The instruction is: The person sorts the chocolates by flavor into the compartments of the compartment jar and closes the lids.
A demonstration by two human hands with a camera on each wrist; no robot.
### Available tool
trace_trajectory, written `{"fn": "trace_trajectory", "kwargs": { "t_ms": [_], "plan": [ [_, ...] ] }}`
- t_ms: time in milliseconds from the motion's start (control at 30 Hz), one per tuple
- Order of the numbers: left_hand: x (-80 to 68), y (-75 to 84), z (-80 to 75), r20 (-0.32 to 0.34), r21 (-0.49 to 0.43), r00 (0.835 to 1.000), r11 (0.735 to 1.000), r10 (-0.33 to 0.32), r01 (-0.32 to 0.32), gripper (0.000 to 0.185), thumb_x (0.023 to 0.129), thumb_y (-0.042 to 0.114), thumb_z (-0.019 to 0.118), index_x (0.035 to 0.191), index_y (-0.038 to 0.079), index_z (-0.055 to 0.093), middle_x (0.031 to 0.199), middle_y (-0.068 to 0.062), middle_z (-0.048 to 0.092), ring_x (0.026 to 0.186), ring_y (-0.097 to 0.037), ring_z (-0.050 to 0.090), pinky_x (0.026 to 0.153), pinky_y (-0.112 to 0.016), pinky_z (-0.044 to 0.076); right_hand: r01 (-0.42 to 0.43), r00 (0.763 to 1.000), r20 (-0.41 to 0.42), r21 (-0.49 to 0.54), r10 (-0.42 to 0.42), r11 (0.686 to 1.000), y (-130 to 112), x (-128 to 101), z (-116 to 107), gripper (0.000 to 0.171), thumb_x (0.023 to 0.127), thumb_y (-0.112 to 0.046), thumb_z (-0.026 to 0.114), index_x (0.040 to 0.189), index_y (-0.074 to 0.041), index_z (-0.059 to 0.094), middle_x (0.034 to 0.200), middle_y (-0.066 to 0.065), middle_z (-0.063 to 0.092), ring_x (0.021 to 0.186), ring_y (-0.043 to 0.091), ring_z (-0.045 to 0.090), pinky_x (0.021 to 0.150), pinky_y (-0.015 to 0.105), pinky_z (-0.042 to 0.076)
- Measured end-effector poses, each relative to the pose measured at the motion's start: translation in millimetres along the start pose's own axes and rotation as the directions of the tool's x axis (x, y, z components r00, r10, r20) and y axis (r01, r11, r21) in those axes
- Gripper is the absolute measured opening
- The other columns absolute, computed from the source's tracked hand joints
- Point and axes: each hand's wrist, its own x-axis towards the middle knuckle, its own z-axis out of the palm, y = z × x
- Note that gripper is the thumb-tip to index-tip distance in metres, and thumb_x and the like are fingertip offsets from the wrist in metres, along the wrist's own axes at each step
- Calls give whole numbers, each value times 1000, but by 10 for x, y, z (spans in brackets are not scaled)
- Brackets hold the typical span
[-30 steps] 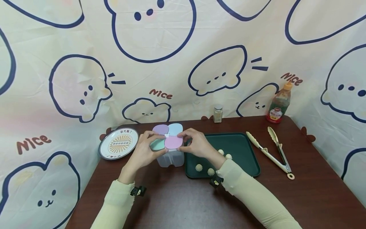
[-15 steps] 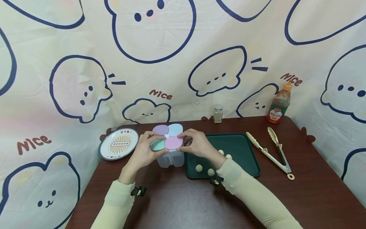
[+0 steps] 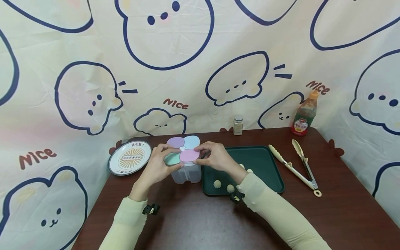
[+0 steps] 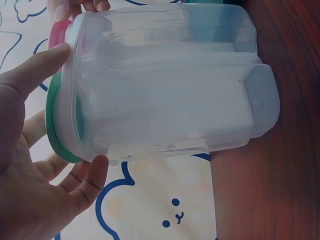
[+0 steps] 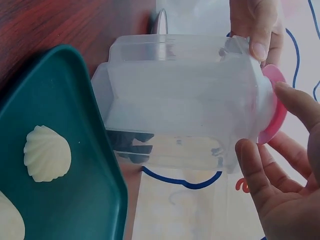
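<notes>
- Between plate (image 3: 129, 157) and green tray (image 3: 265, 163), on the table (image 3: 193, 222), the clear container (image 3: 186, 173) stands upright, four-petal lid (image 3: 182, 148) facing up
- My left hand (image 3: 157, 166) curls round its lid edge; my right hand (image 3: 215, 158) pinches the pink petal (image 3: 189, 156)
- Shell cookies (image 3: 217, 183) lie on the tray; tongs (image 3: 295, 163) beyond

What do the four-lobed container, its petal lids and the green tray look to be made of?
Container: frosted translucent plastic, probably; the hands show hazily through its walls. Petal lids: opaque matte pastel plastic, likely, thin and flat. Green tray: smooth dark-green plastic by its look, with a rounded rim and soft sheen, though coated metal cannot be ruled out.
</notes>
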Motion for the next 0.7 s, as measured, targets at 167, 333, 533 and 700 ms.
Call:
{"fn": "trace_trajectory", "kwargs": {
  "t_ms": [167, 333, 533, 700],
  "plan": [
    [-1, 7, -1, -3, 5, 1000, 1000, -3, 3, 48, 80, 45, 82, 122, 28, 69, 132, -4, 47, 122, -27, 37, 92, -47, 40, 18, 1000, 5, -12, -18, 1000, 19, 0, 2, 40, 81, -29, 84, 117, -16, 74, 106, 3, 68, 89, 15, 70, 75, 20, 56],
    [4, 12, 18, -15, 2, 1000, 1000, -8, 8, 46, 80, 46, 81, 121, 28, 70, 131, -5, 48, 120, -27, 38, 91, -47, 38, 19, 1000, -2, -14, -19, 1000, 14, -16, 4, 42, 80, -29, 84, 118, -15, 73, 107, 3, 68, 91, 18, 70, 74, 20, 56],
    [11, 11, 27, -19, -12, 1000, 1000, -18, 18, 43, 83, 47, 78, 121, 28, 70, 130, -5, 48, 119, -26, 38, 93, -48, 37, -24, 999, 25, 0, 24, 1000, -2, -24, -40, 44, 81, -31, 83, 121, -16, 71, 109, 4, 69, 97, 26, 70, 75, 22, 57],
    [20, 3, 29, -19, -26, 999, 999, -29, 29, 43, 85, 52, 74, 121, 29, 70, 130, -4, 48, 121, -26, 38, 96, -51, 37, -73, 997, 26, 22, 73, 997, -5, -23, -106, 47, 82, -32, 83, 125, -19, 69, 113, 6, 71, 100, 28, 69, 78, 28, 58]
  ]
}}
